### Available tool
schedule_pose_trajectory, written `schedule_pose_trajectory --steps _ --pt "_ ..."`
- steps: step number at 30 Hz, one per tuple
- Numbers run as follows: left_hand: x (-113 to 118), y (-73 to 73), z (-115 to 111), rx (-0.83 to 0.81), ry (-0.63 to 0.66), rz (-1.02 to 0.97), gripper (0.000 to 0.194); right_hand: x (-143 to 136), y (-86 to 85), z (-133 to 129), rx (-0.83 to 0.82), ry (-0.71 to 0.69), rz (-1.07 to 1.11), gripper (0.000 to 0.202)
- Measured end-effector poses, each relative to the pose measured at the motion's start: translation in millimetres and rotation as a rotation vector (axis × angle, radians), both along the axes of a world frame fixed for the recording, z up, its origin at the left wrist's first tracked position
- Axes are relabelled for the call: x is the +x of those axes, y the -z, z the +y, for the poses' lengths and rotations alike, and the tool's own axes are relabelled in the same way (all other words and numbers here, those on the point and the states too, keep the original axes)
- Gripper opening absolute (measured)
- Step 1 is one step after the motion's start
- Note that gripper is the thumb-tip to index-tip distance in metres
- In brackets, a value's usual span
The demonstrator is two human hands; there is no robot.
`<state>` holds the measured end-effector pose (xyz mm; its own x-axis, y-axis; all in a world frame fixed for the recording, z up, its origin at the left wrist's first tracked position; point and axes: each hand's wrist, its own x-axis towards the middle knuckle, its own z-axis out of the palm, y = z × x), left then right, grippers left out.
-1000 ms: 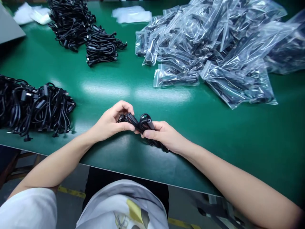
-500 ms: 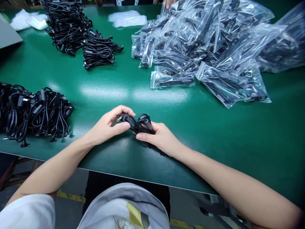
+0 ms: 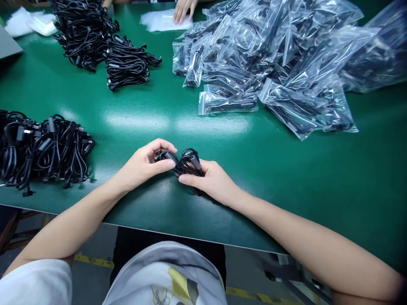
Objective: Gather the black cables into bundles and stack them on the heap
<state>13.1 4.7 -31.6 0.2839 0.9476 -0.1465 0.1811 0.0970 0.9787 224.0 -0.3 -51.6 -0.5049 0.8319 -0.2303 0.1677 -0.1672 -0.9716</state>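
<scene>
Holding black cables [image 3: 193, 161], partly hidden, cable pile [image 3: 47, 148] cropped

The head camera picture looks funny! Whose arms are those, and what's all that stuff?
There's no robot here, just a person. The camera is worn on their head, looking forward and down. Their left hand and right hand hold a looped black cable. On the green table, black cables lie at the left, with more cables farther back. Clear plastic bags with dark things inside are heaped at the right. Another person's hand is over white sheets.
</scene>
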Motion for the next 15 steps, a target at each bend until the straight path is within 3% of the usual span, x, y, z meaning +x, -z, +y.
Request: schedule_pose_trajectory --steps 5,15 --pt "1.7 3.9 1.5 -0.043 -0.072 -0.06 0.03 -1.4 1.4 -1.6 0.068 0.033 -0.003 0.025" --pt "-4.1 2.2 3.8 -0.129 0.01 -0.197 0.033 -1.6 3.3 -1.7 0.096 0.044 0.006 0.021"
